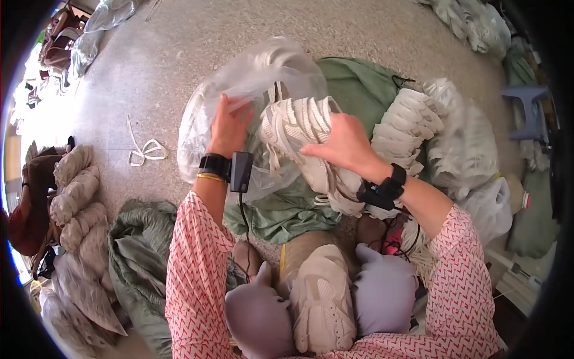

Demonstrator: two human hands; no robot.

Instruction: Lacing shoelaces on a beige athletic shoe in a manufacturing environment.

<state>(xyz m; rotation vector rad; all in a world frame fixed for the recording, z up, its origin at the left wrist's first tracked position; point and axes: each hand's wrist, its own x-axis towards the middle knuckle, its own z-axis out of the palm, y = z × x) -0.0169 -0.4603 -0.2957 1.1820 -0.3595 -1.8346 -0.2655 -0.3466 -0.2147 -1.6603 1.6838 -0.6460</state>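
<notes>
Glossy crinkled clear plastic bag point(239, 90), matt knit-mesh cream sneaker point(299, 128), rough speckled concrete floor point(179, 54), soft green cloth point(359, 90).

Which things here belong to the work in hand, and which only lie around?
In hand: left hand on clear plastic bag; right hand on cream sneaker.
Lying around: white strap, blue stool, green sack, sneaker on lap.

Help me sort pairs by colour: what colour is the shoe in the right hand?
Off-white with grey panels: the shoe, gripped by the right hand, shows best in the head view.

Right hand point(344, 143) on sneaker point(296, 122), left hand point(228, 128) on bag point(251, 72)
</notes>
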